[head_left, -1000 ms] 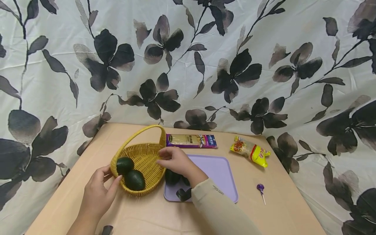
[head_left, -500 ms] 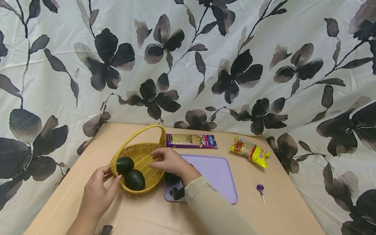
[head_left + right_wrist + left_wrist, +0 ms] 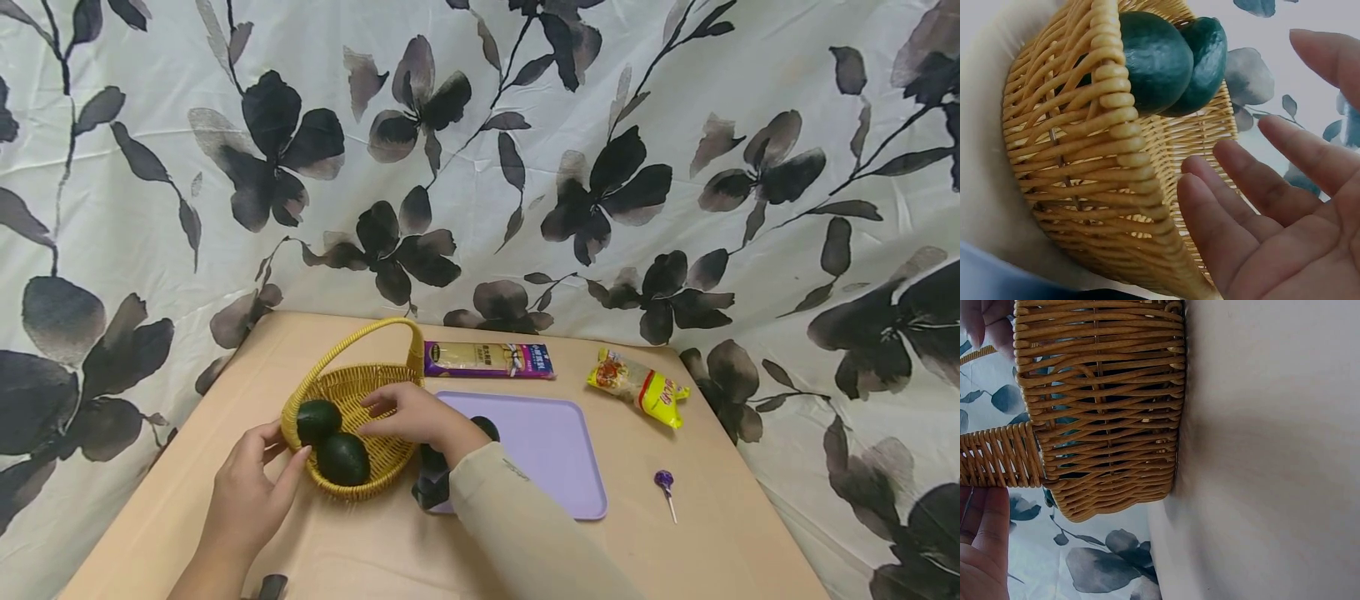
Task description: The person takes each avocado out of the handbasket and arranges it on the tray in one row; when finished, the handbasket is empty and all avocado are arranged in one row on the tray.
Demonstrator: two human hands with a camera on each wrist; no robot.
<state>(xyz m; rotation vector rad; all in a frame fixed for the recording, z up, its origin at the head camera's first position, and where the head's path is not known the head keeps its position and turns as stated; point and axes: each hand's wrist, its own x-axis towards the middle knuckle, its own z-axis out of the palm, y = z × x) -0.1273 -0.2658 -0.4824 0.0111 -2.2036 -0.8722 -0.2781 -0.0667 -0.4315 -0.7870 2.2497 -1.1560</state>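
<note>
A yellow wicker basket [image 3: 382, 479] with a tall handle stands at the left of the table. Two dark green avocados [image 3: 343, 459] lie inside it, against its left side. My left hand [image 3: 251, 492] holds the basket at the foot of its handle [image 3: 997, 457], thumb on the rim. Over the basket's right part hovers my right hand [image 3: 412, 417], its fingers spread and holding nothing. In the right wrist view these fingers [image 3: 1241, 169] are apart from the avocados. A dark rounded thing [image 3: 486, 427] shows behind my right wrist on the lilac tray [image 3: 547, 450], mostly hidden.
Behind the tray lies a purple-edged packet [image 3: 490, 360]. A yellow snack bag [image 3: 639, 388] lies at the back right, with a purple lollipop [image 3: 665, 492] nearer the front. A floral cloth [image 3: 480, 167] hangs along the table's back edge.
My right hand has moved left and slightly toward me, from the basket's right rim to over its inside. The left hand, basket and avocados have stayed in place.
</note>
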